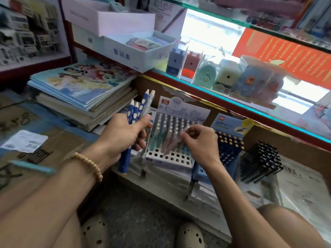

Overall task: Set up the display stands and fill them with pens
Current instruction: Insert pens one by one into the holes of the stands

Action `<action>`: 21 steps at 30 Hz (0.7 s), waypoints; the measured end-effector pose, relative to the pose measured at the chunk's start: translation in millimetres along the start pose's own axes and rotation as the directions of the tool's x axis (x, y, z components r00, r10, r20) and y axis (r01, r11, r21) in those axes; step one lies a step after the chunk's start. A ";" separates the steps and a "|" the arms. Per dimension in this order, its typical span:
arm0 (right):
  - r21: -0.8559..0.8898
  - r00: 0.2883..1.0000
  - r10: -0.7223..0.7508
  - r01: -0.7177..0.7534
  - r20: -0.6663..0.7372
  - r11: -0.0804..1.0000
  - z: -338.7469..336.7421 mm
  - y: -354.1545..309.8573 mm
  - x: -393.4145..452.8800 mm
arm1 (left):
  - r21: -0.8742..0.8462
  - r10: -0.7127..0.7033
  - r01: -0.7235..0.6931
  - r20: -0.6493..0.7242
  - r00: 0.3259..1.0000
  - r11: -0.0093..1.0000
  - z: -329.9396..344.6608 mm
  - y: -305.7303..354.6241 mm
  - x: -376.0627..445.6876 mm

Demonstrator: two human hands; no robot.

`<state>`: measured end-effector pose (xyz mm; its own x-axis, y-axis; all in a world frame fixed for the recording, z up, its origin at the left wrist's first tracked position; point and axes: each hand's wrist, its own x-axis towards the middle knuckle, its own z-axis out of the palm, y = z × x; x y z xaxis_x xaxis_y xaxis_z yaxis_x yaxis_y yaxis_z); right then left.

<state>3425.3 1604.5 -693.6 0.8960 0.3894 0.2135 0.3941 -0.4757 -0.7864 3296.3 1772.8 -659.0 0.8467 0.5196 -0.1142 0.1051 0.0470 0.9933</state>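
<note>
A white display stand (170, 158) with rows of round holes sits in front of me, its back rows filled with pastel pens (168, 133). My left hand (125, 135) grips a bundle of dark blue dotted pens (133, 111) upright, just left of the stand. My right hand (200, 140) pinches a pale pink pen (176, 140), slanted over the stand's middle rows. To the right, a second blue stand (231, 138) holds dark blue pens. Further right lies a block of black pens (259, 161).
A stack of picture books (84, 88) lies left of the stands. A glass shelf (232, 104) with boxed pencil sharpeners (206, 72) overhangs the stands. A light blue pen (32, 167) lies on cardboard at left. My knees and shoes fill the bottom.
</note>
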 end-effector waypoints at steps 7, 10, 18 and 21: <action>-0.071 0.999 -0.039 0.039 0.007 0.997 17.7 -1.6 -4.9 | -0.034 0.021 -0.021 0.007 1.000 0.999 -4.1 0.3 -2.2; -0.135 0.997 -0.051 0.058 0.055 0.989 20.6 -2.2 -5.5 | -0.045 0.026 -0.026 0.004 1.000 0.999 -5.4 -0.8 -1.4; -0.140 0.991 -0.013 0.032 0.136 0.990 48.1 0.9 -10.9 | -0.042 0.015 -0.013 0.048 0.999 0.999 -7.1 -1.3 -3.7; -0.152 0.993 -0.003 0.021 0.115 0.988 51.9 2.4 -11.1 | -0.042 0.006 -0.003 0.075 0.997 0.999 -8.4 -3.2 -4.6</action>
<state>3405.7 1640.0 -727.9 0.8653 0.4789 0.1479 0.4392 -0.5822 -0.6843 3287.6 1777.4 -661.5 0.8841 0.4544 -0.1089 0.0804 0.0817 0.9934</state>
